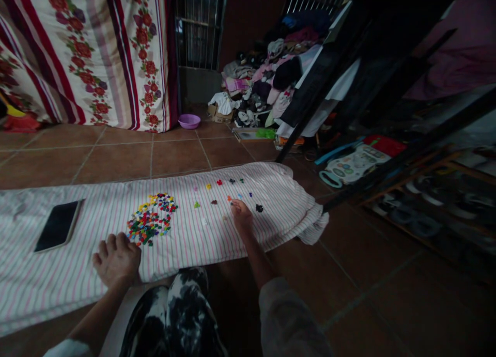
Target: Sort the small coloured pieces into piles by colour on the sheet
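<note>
Small coloured pieces lie on a striped cloth [170, 264] in front of me. A mixed pile of pieces [149, 222] sits left of centre. To its right are small separate groups, among them a red group [219, 182], a yellow group [208, 186], a light green group [197, 205] and a black group [259, 208]. My left hand [118, 259] rests palm down by the pile's near left edge, fingers bent and slightly apart. My right hand [242, 216] is closed in a pinch beside an orange group [229, 198]; what its fingertips hold is too small to make out.
A phone [58, 226] lies on the cloth at the left. Beyond are a floral curtain [116, 57], a purple basin [189, 121] and a heap of clothes [267, 83]. A dark metal post [302, 124], a toy panel [358, 163] and a shoe rack [418, 202] stand right.
</note>
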Demonstrator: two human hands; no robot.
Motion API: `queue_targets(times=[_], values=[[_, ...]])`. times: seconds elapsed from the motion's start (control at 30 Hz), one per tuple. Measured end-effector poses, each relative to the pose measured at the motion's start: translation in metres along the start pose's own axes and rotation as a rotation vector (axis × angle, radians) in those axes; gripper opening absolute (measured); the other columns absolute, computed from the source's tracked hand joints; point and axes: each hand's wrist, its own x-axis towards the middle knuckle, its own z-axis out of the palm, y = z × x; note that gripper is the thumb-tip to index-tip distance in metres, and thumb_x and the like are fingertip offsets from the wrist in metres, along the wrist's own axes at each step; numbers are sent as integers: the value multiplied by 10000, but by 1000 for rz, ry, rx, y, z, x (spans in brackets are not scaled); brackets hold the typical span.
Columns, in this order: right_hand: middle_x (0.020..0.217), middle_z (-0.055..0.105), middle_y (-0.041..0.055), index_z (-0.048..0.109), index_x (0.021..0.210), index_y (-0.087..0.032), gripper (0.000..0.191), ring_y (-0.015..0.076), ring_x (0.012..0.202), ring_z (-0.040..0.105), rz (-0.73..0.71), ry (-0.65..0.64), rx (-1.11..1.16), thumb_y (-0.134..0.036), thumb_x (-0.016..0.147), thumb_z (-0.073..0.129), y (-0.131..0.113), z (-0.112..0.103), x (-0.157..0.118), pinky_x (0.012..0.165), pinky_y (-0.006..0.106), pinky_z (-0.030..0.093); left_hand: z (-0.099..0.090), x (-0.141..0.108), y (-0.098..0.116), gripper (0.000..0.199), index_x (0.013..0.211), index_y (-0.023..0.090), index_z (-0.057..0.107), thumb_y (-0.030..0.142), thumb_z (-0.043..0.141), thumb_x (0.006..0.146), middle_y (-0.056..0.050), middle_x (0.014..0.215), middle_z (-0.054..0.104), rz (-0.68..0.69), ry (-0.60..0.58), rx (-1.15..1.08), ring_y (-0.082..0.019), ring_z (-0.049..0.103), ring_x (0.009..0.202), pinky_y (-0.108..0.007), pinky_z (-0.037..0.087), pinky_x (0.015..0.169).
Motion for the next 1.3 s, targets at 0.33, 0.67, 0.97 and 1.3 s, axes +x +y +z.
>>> queue_targets(times=[0.33, 0.67, 0.97, 1.3], values=[[962, 710, 70, 675, 952, -185, 286, 173, 853, 649, -89, 14, -43, -255, 773, 463, 5, 9, 17, 813, 289, 503, 3, 0, -1, 368, 1057, 190, 560, 297, 269, 858, -138, 1154, 572, 24, 39, 14, -290, 436, 1173, -451, 346, 912], [881, 701, 48, 700, 942, -199, 275, 173, 816, 630, -62, 15, -286, -236, 776, 485, 3, 5, 77, 805, 288, 483, 5, 1, -1, 433, 1146, 161, 539, 301, 247, 858, -151, 1261, 546, 9, 5, 15, -306, 404, 1244, -479, 340, 970], [869, 728, 45, 724, 938, -237, 284, 170, 798, 649, 70, -32, -532, -195, 802, 478, 7, 9, 110, 702, 235, 449, 16, 1, -4, 461, 1215, 158, 536, 305, 304, 844, -142, 1374, 492, -32, -1, -21, -311, 354, 1321, -486, 294, 1046], [858, 727, 96, 737, 953, -209, 263, 195, 807, 671, 163, -101, -660, -186, 807, 520, 8, 14, 133, 687, 253, 456, 20, 3, -4, 487, 1264, 158, 514, 312, 304, 853, -122, 1392, 487, -48, -6, 15, -290, 341, 1330, -473, 270, 1073]])
